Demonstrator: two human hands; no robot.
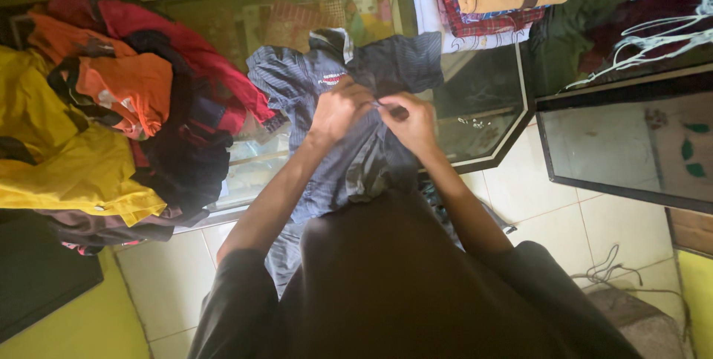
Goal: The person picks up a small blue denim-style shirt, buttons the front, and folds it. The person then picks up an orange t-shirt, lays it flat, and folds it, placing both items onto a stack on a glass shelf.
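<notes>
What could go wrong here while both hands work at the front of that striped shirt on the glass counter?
The striped shirt hangs well over the edge of the glass counter, so it may slide to the tiled floor. The left hand and right hand pinch a small spot, so a hard tug might strain the fabric. The heaped clothes alongside could spill onto the shirt.

Dim indoor light, wide-angle view, soft overall.

Brightest on the yellow cloth [67,158] at left and the pale floor tiles [549,203]; deep shadow over the dark torso [386,285] at bottom centre. Pale reflections on the glass counter top [483,99]. Straight edges bowed near the corners; slight blur at the hands.
</notes>
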